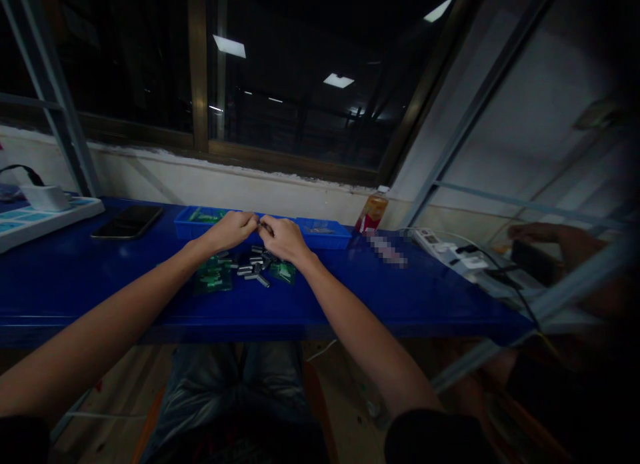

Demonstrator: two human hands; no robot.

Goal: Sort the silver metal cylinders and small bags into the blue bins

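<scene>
My left hand and my right hand meet above the blue table, both with fingers pinched closed. A small dark piece shows between the fingertips, too small to name. Below the hands lies a loose pile of short silvery metal pieces. Left of the pile is a clear bag of green pieces; a smaller green batch rests on its right. Just behind my hands stands a blue tray with green pieces in it, partly hidden by my left hand. Another blue tray holds small clear items.
A phone and a white power strip with a plug lie at left. A drink bottle stands at right near the wall. Beyond a metal frame post, another person's hand is over a second power strip.
</scene>
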